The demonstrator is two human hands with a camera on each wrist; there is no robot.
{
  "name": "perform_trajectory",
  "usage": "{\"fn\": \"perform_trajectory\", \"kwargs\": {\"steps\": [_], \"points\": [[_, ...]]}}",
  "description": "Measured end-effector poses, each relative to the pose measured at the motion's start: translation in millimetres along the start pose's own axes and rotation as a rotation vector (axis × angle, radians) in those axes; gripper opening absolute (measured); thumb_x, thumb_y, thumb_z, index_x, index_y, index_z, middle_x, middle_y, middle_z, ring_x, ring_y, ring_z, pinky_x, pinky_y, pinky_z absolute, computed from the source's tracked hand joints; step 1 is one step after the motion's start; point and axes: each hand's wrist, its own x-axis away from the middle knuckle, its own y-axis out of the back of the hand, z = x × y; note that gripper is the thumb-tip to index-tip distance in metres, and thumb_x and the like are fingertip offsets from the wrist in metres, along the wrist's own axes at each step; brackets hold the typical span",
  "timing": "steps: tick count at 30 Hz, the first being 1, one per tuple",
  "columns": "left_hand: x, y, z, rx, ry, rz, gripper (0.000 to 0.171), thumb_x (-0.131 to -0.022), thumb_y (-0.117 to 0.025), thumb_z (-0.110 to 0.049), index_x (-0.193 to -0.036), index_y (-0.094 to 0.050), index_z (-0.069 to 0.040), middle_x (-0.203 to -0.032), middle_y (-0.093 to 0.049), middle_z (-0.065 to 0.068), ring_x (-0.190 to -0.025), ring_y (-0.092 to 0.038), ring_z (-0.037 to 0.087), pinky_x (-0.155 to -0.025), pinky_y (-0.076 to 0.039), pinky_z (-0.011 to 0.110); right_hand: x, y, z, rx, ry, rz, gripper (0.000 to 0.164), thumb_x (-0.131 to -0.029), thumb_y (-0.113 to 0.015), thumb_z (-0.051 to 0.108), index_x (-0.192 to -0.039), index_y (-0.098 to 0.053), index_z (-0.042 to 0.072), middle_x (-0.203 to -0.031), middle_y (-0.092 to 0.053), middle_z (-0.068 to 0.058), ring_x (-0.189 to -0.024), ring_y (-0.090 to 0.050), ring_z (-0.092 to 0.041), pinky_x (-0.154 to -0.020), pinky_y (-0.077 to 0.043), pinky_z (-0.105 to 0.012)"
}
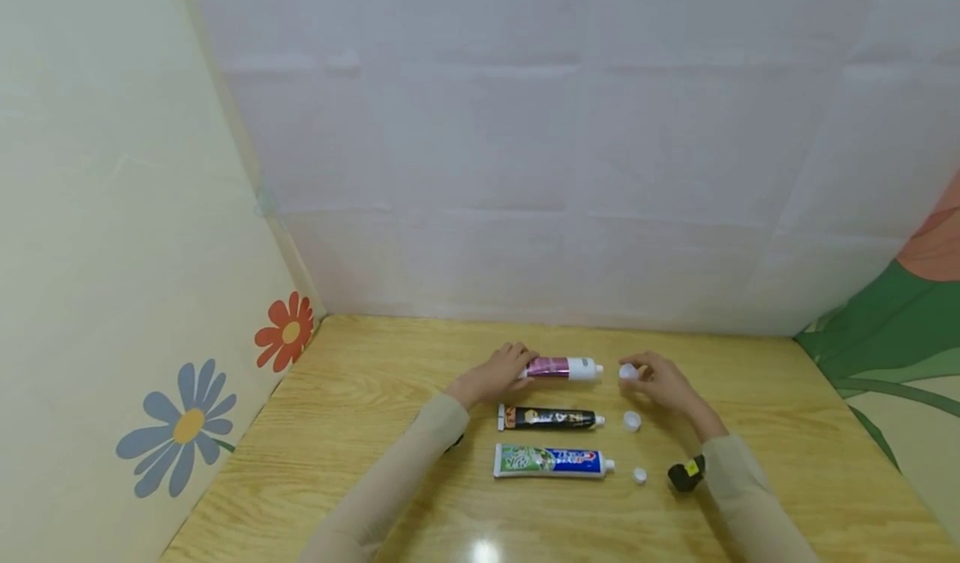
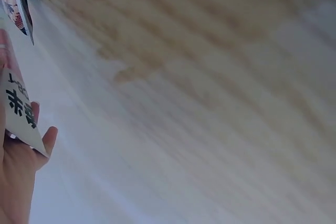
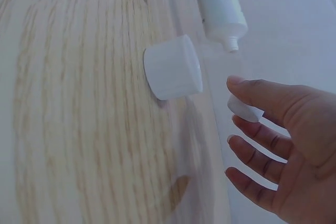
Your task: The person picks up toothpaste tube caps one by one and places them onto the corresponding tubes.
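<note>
My left hand (image 1: 497, 374) grips the tail end of a pink and white toothpaste tube (image 1: 551, 368), the farthest of three tubes. In the left wrist view, that hand (image 2: 20, 169) shows at the left edge, with the tube's pale end (image 2: 20, 109) between fingers and thumb. The tube's uncapped white nozzle (image 3: 231, 44) points toward my right hand (image 1: 666, 381). Between thumb and index finger my right hand pinches a white cap (image 3: 244, 109), a short gap from the nozzle; its other fingers are spread and loosely bent.
Nearer on the wooden table (image 1: 360, 371) lie a black toothpaste tube (image 1: 551, 418) and a green and blue toothpaste tube (image 1: 551, 460), both uncapped. Beside their nozzles sit a larger white cap (image 1: 632, 421) and a smaller one (image 1: 640, 476). A pale cloth (image 1: 525, 254) hangs behind the table.
</note>
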Motion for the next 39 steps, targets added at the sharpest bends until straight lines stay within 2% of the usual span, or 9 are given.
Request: {"fn": "perform_trajectory", "kwargs": {"steps": [4, 8, 13, 20, 28, 35, 39], "points": [[-0.2, -0.1, 1.0, -0.014, -0.024, -0.054, 0.049, -0.096, -0.047, -0.035, -0.136, -0.040, -0.008, -0.121, -0.047, 0.009, -0.107, -0.046, 0.020, -0.097, -0.042, 0.035, 1.1, 1.6, 0.0, 0.000, -0.021, 0.007, 0.041, -0.084, -0.069, 0.021, -0.119, -0.059, 0.003, -0.107, -0.060, -0.013, -0.086, -0.054, -0.021, -0.070, -0.047, -0.032], [0.7, 2.2, 1.8, -0.022, -0.043, -0.079, 0.049, -0.095, -0.049, -0.036, -0.135, -0.041, -0.009, -0.122, -0.049, 0.008, -0.108, -0.048, 0.020, -0.099, -0.041, 0.035, 2.1, 3.8, 1.2, -0.014, -0.020, -0.001, 0.043, -0.084, -0.068, 0.021, -0.121, -0.058, 0.003, -0.107, -0.059, -0.013, -0.087, -0.054, -0.021, -0.070, -0.047, -0.031], [3.0, 6.9, 3.2, 0.003, -0.053, -0.095, 0.050, -0.095, -0.048, -0.038, -0.135, -0.041, -0.009, -0.122, -0.050, 0.007, -0.107, -0.050, 0.019, -0.097, -0.043, 0.036, 1.5, 6.4, 4.5, -0.020, 0.010, -0.033, 0.047, -0.085, -0.068, 0.021, -0.125, -0.054, 0.002, -0.108, -0.059, -0.015, -0.085, -0.055, -0.021, -0.070, -0.047, -0.031], [7.8, 10.4, 4.8, 0.004, -0.087, -0.144, 0.049, -0.094, -0.053, -0.035, -0.134, -0.043, -0.009, -0.122, -0.051, 0.006, -0.108, -0.050, 0.019, -0.097, -0.043, 0.038, -1.4, 7.2, 8.8, -0.020, 0.006, -0.089, 0.047, -0.084, -0.069, 0.023, -0.122, -0.055, -0.001, -0.104, -0.060, -0.016, -0.084, -0.056, -0.023, -0.069, -0.048, -0.030], [12.7, 19.9, 4.9, -0.022, -0.150, -0.247, 0.049, -0.090, -0.059, -0.034, -0.131, -0.047, -0.010, -0.119, -0.054, 0.004, -0.106, -0.052, 0.017, -0.094, -0.044, 0.035, -0.2, 7.8, 19.2, -0.063, 0.005, -0.115, 0.040, -0.082, -0.071, 0.022, -0.115, -0.060, 0.002, -0.105, -0.062, -0.012, -0.082, -0.055, -0.020, -0.068, -0.047, -0.028], [19.2, 22.0, 3.2, -0.023, -0.239, -0.365, 0.052, -0.083, -0.068, -0.031, -0.127, -0.051, -0.007, -0.112, -0.057, 0.004, -0.099, -0.054, 0.015, -0.089, -0.046, 0.032, 3.3, 10.7, 27.3, -0.041, 0.054, -0.151, 0.039, -0.083, -0.070, 0.026, -0.114, -0.061, 0.004, -0.105, -0.062, -0.013, -0.082, -0.055, -0.021, -0.069, -0.047, -0.027], [21.4, 22.6, 2.2, -0.045, -0.255, -0.418, 0.054, -0.080, -0.072, -0.031, -0.126, -0.053, -0.009, -0.111, -0.057, 0.003, -0.099, -0.054, 0.014, -0.089, -0.046, 0.030, 5.0, 10.9, 30.9, -0.032, 0.082, -0.191, 0.039, -0.084, -0.069, 0.026, -0.114, -0.061, 0.004, -0.105, -0.063, -0.012, -0.082, -0.056, -0.021, -0.070, -0.047, -0.027]]}}
